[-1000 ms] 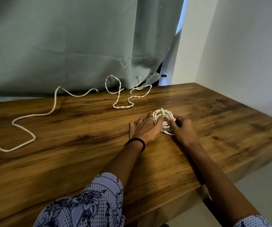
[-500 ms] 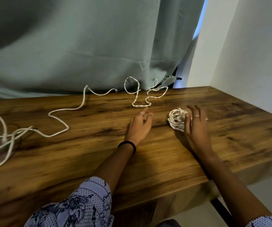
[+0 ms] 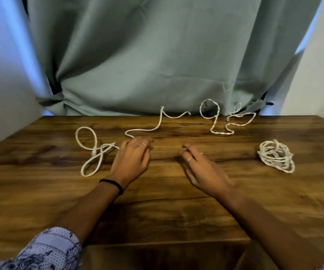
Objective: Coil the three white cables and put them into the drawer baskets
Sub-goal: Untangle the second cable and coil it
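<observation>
**Two loose cables to coil, the nearer one under my left fingers**

One wooden table carries everything. The loose cable runs along the far edge, its long axis left to right, with loops toward the far left corner. My left hand is nearer, fingers relaxed and touching it. My right hand is spread and holds nothing, over bare wood. The twisted cable lies further back. The coiled cable rests near the right edge, well apart. I see no drawer baskets.

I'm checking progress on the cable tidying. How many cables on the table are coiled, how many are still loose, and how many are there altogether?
Coiled cables: 1, the coiled bundle at the right.
Loose cables: 2, the smooth cable by the left hand and the twisted cable near the curtain.
Total: 3.
</observation>
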